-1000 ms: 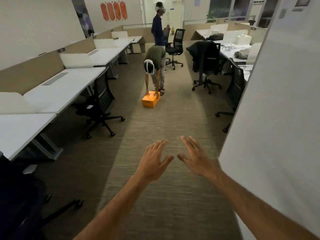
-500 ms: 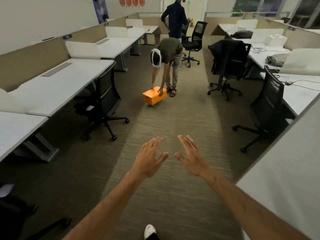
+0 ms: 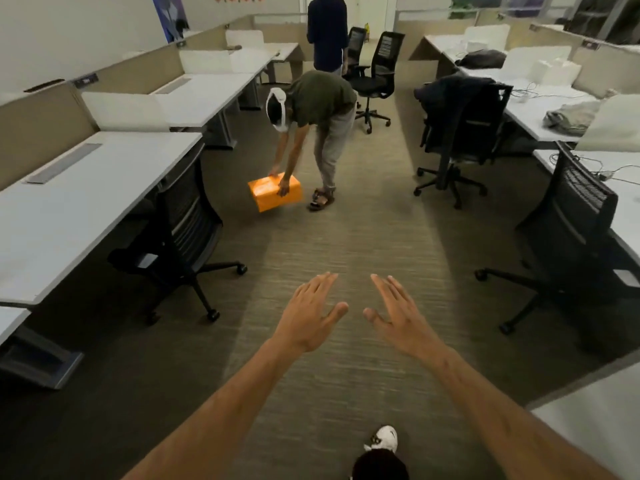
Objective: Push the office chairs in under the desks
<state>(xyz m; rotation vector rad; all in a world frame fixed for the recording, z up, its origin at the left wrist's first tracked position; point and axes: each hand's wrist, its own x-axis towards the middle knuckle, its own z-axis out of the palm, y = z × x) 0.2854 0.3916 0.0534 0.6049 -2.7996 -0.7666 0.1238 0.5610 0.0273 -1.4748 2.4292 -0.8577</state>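
My left hand [image 3: 311,313] and my right hand [image 3: 394,313] reach out side by side over the carpeted aisle, fingers spread, holding nothing. A black mesh office chair [image 3: 183,230] stands on the left, partly tucked at a white desk [image 3: 69,202]. Another black chair [image 3: 571,244] sits on the right at a white desk [image 3: 627,188], its base out in the aisle. Further back on the right, a chair draped with a dark jacket [image 3: 460,126] stands away from its desk. Two more chairs [image 3: 377,74] stand at the far end.
A person bends over an orange box [image 3: 275,190] on the floor in mid-aisle. A second person [image 3: 327,32] stands behind them. A white panel [image 3: 595,427] juts in at the lower right. My shoe [image 3: 384,439] shows at the bottom.
The view has moved forward along the aisle and swung right, so the right-hand chair and desks show more fully. Both hands stay outstretched and empty. The bending person has shifted the orange box slightly.
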